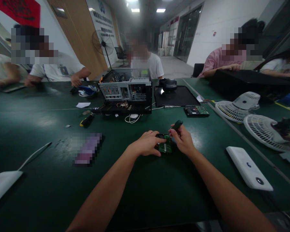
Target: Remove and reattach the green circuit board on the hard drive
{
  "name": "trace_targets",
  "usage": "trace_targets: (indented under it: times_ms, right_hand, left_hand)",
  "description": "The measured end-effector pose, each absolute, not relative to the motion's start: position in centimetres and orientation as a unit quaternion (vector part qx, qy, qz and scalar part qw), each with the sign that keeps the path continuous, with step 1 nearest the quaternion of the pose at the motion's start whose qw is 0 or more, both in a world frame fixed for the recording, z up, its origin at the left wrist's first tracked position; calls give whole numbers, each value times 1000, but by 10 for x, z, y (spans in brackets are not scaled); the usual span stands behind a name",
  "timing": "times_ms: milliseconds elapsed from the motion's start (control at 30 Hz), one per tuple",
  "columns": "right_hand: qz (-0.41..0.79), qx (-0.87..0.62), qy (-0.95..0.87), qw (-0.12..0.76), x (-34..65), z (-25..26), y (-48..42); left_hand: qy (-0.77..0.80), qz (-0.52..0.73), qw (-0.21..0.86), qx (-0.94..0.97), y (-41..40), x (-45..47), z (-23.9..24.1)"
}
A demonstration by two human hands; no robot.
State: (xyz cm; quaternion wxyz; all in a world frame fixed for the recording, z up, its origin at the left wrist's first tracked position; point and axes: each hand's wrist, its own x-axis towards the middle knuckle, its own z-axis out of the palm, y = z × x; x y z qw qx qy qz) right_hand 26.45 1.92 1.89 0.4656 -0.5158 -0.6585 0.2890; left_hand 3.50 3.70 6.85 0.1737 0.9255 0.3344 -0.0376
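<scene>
A hard drive (pixel 168 148) lies on the green table in front of me, its green circuit board facing up. My left hand (pixel 148 143) grips it from the left, with the index finger resting on the board and the thumb at the near side. In my right hand (pixel 183 140) is a screwdriver (pixel 177 125) with a dark handle, held between thumb and fingers at the drive's far right corner. The handle leans up and to the right. I cannot make out the screwdriver's tip.
An opened computer case (pixel 125 91) stands behind the drive. Right of it lie a black panel (pixel 183 96) and another hard drive (pixel 196 111). White fan parts (pixel 229 111) and a white device (pixel 248 167) sit right; a yellow-black screwdriver (pixel 86 120) and a phone (pixel 89 149) left. Several people sit around.
</scene>
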Motion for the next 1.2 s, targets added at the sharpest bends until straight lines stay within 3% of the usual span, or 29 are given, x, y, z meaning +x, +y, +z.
trace_targets:
  times_ms: [800, 1200]
  right_hand:
    - [157, -542, -687, 458, 262, 20, 20]
    - [186, -550, -696, 422, 258, 16, 21]
  left_hand:
    - [329, -17, 163, 930, 37, 35, 65]
    - [333, 5, 143, 932, 33, 37, 65]
